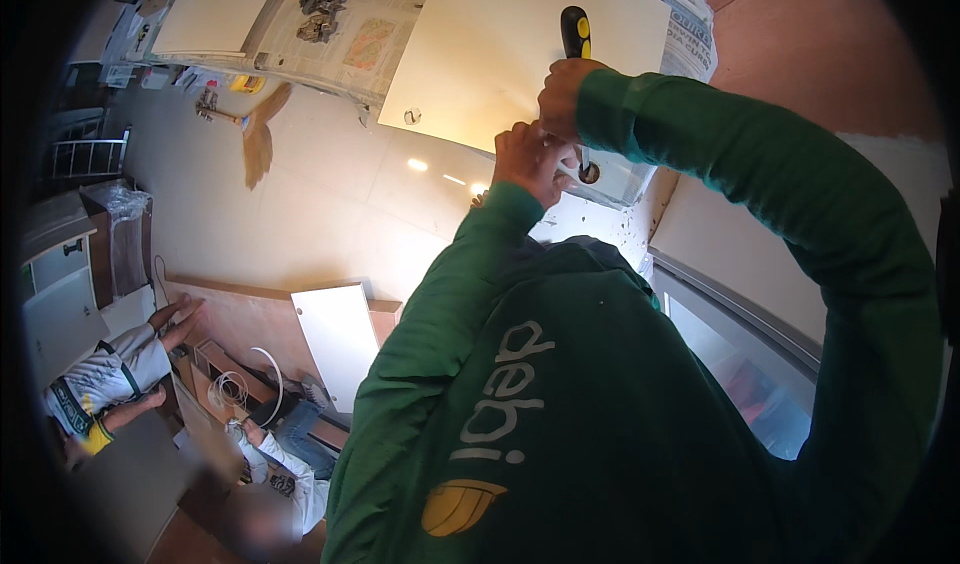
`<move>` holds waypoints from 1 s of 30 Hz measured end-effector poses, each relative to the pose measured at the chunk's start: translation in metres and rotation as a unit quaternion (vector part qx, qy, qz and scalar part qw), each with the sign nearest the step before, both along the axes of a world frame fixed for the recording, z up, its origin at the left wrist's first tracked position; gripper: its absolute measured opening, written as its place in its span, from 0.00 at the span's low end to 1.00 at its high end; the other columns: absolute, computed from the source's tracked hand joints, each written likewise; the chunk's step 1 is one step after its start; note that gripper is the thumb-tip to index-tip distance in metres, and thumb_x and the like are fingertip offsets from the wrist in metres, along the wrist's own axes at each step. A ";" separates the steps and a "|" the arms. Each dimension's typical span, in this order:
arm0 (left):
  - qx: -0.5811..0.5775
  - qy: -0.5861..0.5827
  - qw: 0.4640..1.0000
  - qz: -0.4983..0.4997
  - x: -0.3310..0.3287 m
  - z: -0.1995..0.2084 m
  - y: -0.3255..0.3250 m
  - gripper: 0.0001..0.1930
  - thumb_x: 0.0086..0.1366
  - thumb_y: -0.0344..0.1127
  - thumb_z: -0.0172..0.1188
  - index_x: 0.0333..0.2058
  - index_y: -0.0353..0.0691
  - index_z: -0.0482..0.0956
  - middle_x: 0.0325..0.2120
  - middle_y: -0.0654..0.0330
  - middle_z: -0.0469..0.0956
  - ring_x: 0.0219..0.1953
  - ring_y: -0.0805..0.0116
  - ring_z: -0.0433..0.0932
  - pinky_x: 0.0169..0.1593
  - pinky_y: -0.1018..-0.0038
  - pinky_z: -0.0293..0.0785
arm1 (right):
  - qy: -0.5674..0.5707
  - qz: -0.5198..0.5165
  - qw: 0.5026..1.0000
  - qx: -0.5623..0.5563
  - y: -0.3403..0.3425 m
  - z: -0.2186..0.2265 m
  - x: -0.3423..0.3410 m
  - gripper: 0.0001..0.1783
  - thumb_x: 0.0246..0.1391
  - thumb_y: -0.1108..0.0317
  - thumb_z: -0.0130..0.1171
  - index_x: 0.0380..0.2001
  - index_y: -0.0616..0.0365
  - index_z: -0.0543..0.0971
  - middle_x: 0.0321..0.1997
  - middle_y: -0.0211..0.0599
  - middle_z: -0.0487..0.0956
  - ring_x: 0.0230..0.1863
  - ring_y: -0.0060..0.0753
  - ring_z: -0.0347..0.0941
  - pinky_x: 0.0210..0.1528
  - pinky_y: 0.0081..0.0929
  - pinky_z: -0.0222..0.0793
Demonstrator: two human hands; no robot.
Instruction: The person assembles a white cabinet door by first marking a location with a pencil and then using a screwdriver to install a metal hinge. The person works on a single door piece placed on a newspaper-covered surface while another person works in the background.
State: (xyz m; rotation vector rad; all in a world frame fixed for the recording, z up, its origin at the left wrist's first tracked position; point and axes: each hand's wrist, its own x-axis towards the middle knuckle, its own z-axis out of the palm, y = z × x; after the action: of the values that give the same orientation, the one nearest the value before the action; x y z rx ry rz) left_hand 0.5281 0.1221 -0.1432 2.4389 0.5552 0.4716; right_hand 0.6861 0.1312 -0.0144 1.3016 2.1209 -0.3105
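Observation:
A white panel (470, 54) lies on a surface covered with newspaper, with a round hole (411, 116) near its edge. My right hand (566, 92) is closed around a screwdriver (577, 32), its black and yellow handle sticking out above the fist. Below the hand, a metal shaft reaches down to a second round hole (590, 173) near the panel's near corner. Beside the shaft, my left hand (530, 156) has its fingers curled together; what they grip is hidden.
Several metal hinges (322, 2) lie heaped on the newspaper at the far left. A broom (260, 139) rests on the floor. Two other people are at the lower left, near wooden boards (240, 314), a white panel (336, 339) and a coiled white tube (228, 389).

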 end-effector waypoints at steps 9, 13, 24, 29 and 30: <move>0.023 -0.010 0.981 0.190 0.011 0.003 -0.071 0.09 0.54 0.40 0.72 0.35 0.51 0.86 0.43 0.66 0.76 0.46 0.58 0.73 0.48 0.59 0.67 | 0.014 0.094 0.992 0.087 -0.020 -0.008 0.033 0.05 0.49 0.69 0.63 0.23 0.53 0.86 0.29 0.36 0.86 0.39 0.39 0.82 0.50 0.33 0.74; 0.071 0.089 0.971 0.211 0.034 0.012 -0.073 0.06 0.56 0.38 0.69 0.33 0.48 0.86 0.44 0.62 0.76 0.49 0.56 0.72 0.48 0.59 0.70 | 0.040 0.094 0.990 0.102 -0.024 -0.009 0.047 0.04 0.48 0.70 0.62 0.25 0.52 0.86 0.30 0.38 0.85 0.40 0.40 0.83 0.50 0.34 0.75; 0.047 -0.125 0.958 0.252 0.041 0.029 -0.109 0.09 0.57 0.29 0.66 0.38 0.40 0.81 0.40 0.54 0.78 0.45 0.50 0.75 0.50 0.55 0.71 | 0.081 0.025 0.979 0.186 -0.058 0.071 0.096 0.08 0.54 0.71 0.58 0.35 0.50 0.85 0.35 0.39 0.85 0.45 0.42 0.81 0.54 0.38 0.73; -0.096 -0.132 0.985 0.058 0.127 0.019 -0.209 0.08 0.62 0.29 0.61 0.40 0.43 0.83 0.40 0.55 0.80 0.45 0.52 0.77 0.50 0.55 0.72 | 0.053 0.080 0.980 0.176 -0.071 0.056 0.082 0.07 0.55 0.70 0.58 0.33 0.48 0.85 0.36 0.36 0.84 0.46 0.39 0.80 0.54 0.36 0.72; -0.092 -0.099 0.990 0.045 0.136 0.019 -0.221 0.08 0.62 0.28 0.60 0.39 0.43 0.84 0.41 0.55 0.81 0.45 0.52 0.79 0.49 0.55 0.74 | 0.047 0.106 0.980 0.162 -0.074 0.047 0.072 0.07 0.55 0.69 0.59 0.33 0.48 0.86 0.36 0.35 0.84 0.47 0.38 0.80 0.54 0.35 0.72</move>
State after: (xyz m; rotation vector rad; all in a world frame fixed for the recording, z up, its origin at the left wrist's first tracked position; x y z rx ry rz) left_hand 0.6645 -0.0993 -0.1246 2.1687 0.5964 0.6616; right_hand 0.7580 0.0575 0.0330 1.2381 2.4421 0.0700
